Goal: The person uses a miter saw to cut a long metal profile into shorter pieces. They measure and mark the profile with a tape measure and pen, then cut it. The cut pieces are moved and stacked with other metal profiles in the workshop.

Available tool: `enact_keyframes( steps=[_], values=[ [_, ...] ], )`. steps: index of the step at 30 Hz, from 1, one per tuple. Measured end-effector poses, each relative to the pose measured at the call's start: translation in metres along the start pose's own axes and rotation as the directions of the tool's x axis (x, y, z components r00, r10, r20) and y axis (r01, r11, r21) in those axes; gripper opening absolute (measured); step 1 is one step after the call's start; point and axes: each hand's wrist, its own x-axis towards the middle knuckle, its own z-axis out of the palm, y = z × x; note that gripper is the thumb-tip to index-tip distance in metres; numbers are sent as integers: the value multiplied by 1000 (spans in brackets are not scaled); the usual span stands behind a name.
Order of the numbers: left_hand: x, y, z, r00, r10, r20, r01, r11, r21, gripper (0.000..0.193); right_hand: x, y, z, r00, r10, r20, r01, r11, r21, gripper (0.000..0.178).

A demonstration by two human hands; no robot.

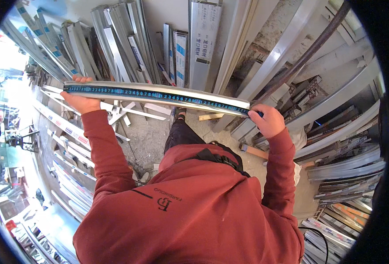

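A long silver metal profile [210,97] lies crosswise before my body, tilting slightly down to the right. Along its face runs the black blade of a tape measure [137,93], drawn out, with blue markings. My left hand [83,100] is closed around the left end of the profile, fingertips showing over its far edge, where the blade also ends. At the other end, my right hand [268,120] is closed on the tape measure, beside the profile's right end. Most of the tape's case is hidden in that hand; only a small dark blue part shows.
Many metal profiles [115,48] lean against the far wall. More long stock [348,167] is stacked at the right, and racked strips [66,132] lie at the left. Offcuts [146,110] litter the concrete floor [152,134] near my foot [181,115]. A dark rod [311,59] slants at the upper right.
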Motion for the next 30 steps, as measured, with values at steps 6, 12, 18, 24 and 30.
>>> enact_keyframes(
  steps=[6,12,18,24,30],
  values=[
    [-1,2,-4,994,28,-107,-18,995,95,70,0,-5,3,1000,-7,31,8,1000,-30,26],
    [5,4,-19,993,-20,-115,23,999,26,71,0,-6,10,999,-3,45,4,999,-35,35],
    [4,4,-25,986,4,-166,7,998,62,73,2,-14,10,998,31,54,-28,998,-51,40],
    [5,3,-31,980,60,-192,-35,991,130,69,11,-16,12,993,47,108,-42,998,-49,39],
    [3,1,-24,975,131,-177,-85,965,247,74,29,0,40,978,72,195,-80,996,36,35]
  ],
)
